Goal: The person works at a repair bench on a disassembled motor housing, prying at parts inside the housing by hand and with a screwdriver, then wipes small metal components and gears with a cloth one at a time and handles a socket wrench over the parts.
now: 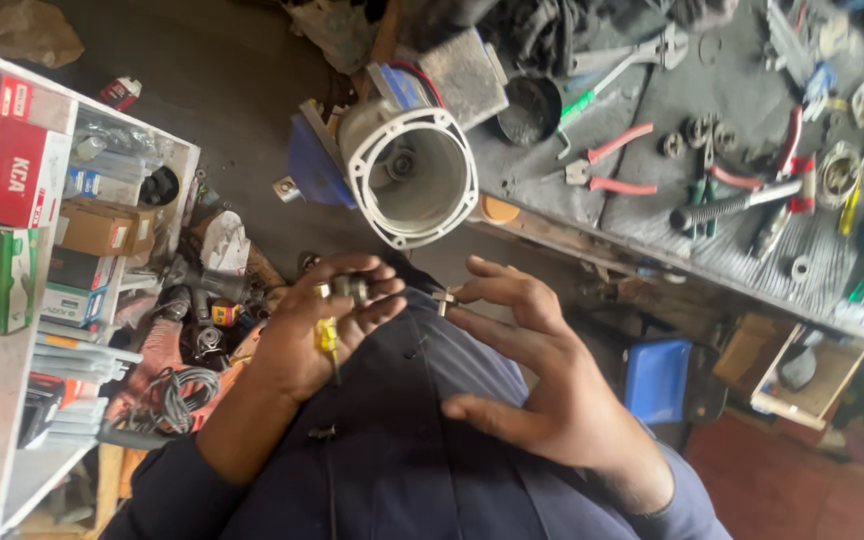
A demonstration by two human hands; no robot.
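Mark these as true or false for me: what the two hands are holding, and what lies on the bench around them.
1. The left hand holds a small metal part and a yellow-handled screwdriver. True.
2. The right hand grips a hammer. False: it pinches only a small metal piece between thumb and finger.
3. A white round housing sits at the edge of the bench. True.
4. The pliers on the bench have blue handles. False: their handles are red.
5. Boxes stand on a white shelf beside the left hand. True.
6. The person wears a white shirt. False: the clothing is dark blue.
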